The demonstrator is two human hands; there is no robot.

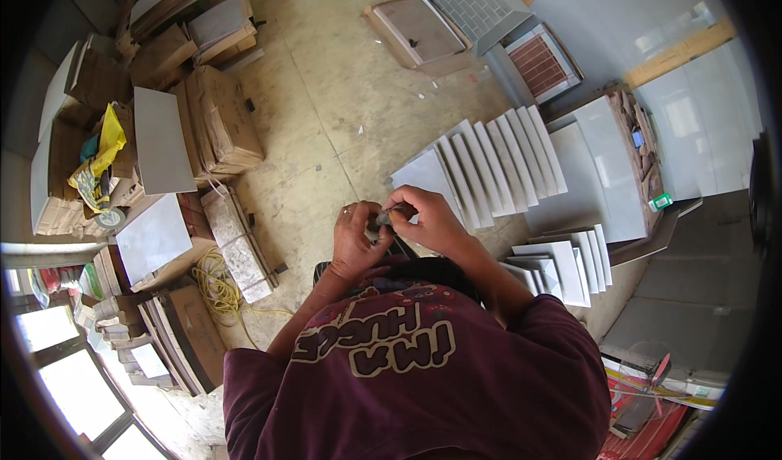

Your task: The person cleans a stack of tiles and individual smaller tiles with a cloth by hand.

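Grey, small and dark: a stubby object [384, 215] pinched between both hands, held out in front of the maroon printed shirt [423, 370], above the bare concrete floor [326, 101]. Left hand [356, 240] curled, thumb and fingers closed around the near end of the object, a ring showing on one finger. Right hand [425, 220] bent over from the other side, fingertips [401, 209] pressed together on the far end; both hands touching at the object. What the object is, too small to tell.

Just beyond the right hand, a fanned row of pale grey square tiles [489, 167] leaning on one another, with a second, smaller fan of white tiles [566, 264] nearer the right elbow. Off to the left, brown cardboard boxes [224, 118], a flat grey tile [161, 140] lying on them, and a coil of yellow cord [216, 281] on the floor beside a speckled stone slab [240, 252].
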